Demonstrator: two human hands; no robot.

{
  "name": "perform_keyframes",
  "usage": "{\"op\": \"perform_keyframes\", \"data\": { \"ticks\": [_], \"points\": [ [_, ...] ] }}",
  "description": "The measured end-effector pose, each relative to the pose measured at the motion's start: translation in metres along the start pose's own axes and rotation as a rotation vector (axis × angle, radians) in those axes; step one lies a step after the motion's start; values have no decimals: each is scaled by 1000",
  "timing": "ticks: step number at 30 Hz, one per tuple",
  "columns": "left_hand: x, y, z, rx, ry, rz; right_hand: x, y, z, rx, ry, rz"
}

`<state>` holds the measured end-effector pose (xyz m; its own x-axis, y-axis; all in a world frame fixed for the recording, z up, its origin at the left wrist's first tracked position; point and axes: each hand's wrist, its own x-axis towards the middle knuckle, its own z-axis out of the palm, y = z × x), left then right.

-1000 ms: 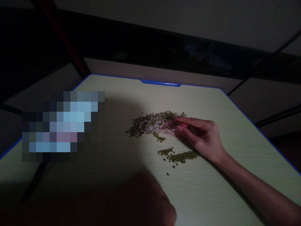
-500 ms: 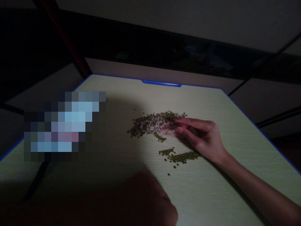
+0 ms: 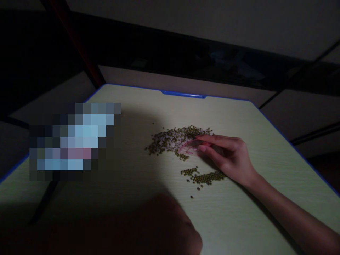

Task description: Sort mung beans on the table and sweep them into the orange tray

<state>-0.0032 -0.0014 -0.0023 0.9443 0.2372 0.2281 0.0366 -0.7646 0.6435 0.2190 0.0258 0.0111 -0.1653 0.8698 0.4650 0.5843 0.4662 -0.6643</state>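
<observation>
My right hand is closed, with thumb and fingers pinching a thin, clear piece of plastic with a pinkish curved edge. The plastic is at the right side of a spread pile of small green beans mixed with whitish grains. Nearer to me, under and left of the right wrist, lies a smaller group of green beans, with a few loose ones around it. My left hand is a dark, rounded shape at the bottom, in deep shadow. Its fingers cannot be made out.
The pale wood-grain table has a blue rim and a blue handle strip at its far edge. A pixelated, bluish object stands at the left. Dark furniture with a glossy black band is behind the table.
The clear plastic in my right hand has shifted slightly left and its tilt differs a little. The bean groups look the same, and the left hand has barely moved.
</observation>
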Motion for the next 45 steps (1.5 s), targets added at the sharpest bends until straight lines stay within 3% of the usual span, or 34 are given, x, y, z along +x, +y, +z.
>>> {"op": "perform_keyframes", "data": {
  "ticks": [13, 21, 26, 35, 45],
  "points": [
    [1, -1, 5, -34, 1, -3, 1, -3, 0, -10, -38, -39],
    [2, 0, -1, -50, -9, -4, 4, -3, -1, 9, -31, 133],
    [2, 2, 1, -25, 3, 2, 14, 0, -2, 142, -125, 260],
    [3, 4, -5, 4, -37, 13, 18, -1, -2, 179, -129, 295],
    [0, -1, 4, 1, -15, 22, 14, -5, 1, 240, -72, 357]
  ]
}}
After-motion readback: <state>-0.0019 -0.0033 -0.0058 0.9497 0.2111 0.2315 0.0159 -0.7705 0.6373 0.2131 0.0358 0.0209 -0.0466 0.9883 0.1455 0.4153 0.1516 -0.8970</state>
